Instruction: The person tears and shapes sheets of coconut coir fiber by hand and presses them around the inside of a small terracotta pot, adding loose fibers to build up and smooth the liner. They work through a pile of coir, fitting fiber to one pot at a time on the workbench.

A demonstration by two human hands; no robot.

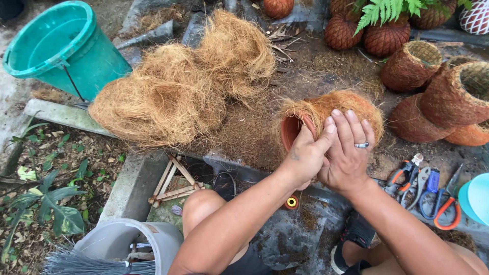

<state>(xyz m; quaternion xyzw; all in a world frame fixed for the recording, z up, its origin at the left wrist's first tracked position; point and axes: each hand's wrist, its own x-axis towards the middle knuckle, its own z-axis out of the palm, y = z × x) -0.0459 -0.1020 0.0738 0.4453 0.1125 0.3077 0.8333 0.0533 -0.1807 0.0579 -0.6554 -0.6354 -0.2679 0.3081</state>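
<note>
Terracotta-coloured pot lies on its side, centre-right of the scene, on dark ground littered with loose fibre. Most of its outside is covered by a layer of golden-brown coconut fibre, shaggy, with strands sticking out past the rim. Bare orange rim and part of the inner wall show only at the left end. Long axis runs roughly left to right; mouth opens toward the left and slightly near, base end points right and is hidden under the fibre and hands.

Left hand is closed against the near side of the pot just behind the rim, thumb up along the fibre, fingers curled under and out of sight. Right hand lies flat, fingers spread and pressed onto the fibre covering on top; a ring shows on one finger. Both hands touch each other at the thumbs.

Large pile of loose fibre sits to the left and farther off, well apart from the pot. Green bucket far left, tilted. Finished fibre-wrapped pots stacked at the right. Pliers and scissors lie near right, just beside the right forearm.
</note>
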